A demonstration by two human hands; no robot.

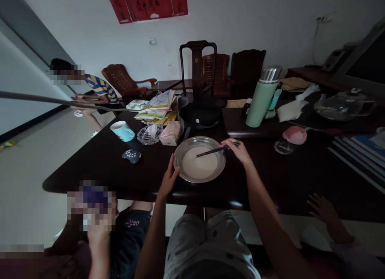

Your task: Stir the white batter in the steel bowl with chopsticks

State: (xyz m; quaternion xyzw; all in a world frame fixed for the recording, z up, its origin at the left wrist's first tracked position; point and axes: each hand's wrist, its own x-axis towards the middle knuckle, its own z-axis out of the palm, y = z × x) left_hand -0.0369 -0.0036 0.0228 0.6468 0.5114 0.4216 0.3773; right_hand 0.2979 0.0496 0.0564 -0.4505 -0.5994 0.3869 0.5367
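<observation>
A steel bowl [221,158] of pale batter [199,165] sits on the dark table [126,178] in front of me. My left hand [169,178] rests against the bowl's left rim, fingers apart on its outer wall. My right hand [239,149] is closed on dark chopsticks [214,151], whose tips dip into the batter near the bowl's middle.
Behind the bowl lie a tissue pack [170,133], glass ashtray [149,134], blue mug [123,131], books [156,106], a black bag [198,114] and green thermos [262,98]. A person's hand [323,208] rests at the table's right edge. Another person sits at my left; a third sits far left.
</observation>
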